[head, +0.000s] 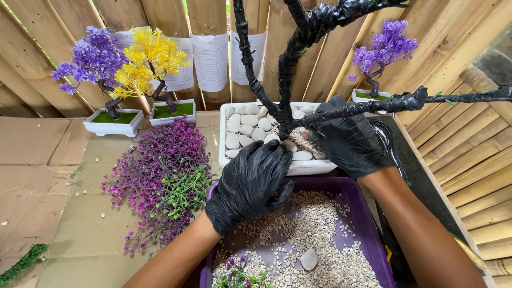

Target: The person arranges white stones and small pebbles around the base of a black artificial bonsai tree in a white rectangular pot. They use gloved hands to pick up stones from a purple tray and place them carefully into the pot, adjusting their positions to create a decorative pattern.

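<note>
In the head view, the left hand, gloved in black, is seen just above the far edge of a purple rectangular plastic tray filled with small pale gravel; its fingers are curled together with the tips pressed against the near wall of a white rectangular planter, though whether anything is pinched between them cannot be told. At two o'clock from it, the right hand, also in a black glove, is laid over the planter's right part, its fingers bent down onto the smooth white pebbles beside the base of a black tape-wrapped artificial tree trunk that rises from the planter's middle and forks toward twelve and three o'clock; a grip on the trunk cannot be confirmed. At nine o'clock from the left hand, a heap of loose purple and green plastic foliage lies on the cardboard-covered table. Toward ten o'clock, two small finished trees, one purple-leaved and one yellow-leaved, stand in white pots. A third purple tree stands at one o'clock, against the wooden slat wall.
</note>
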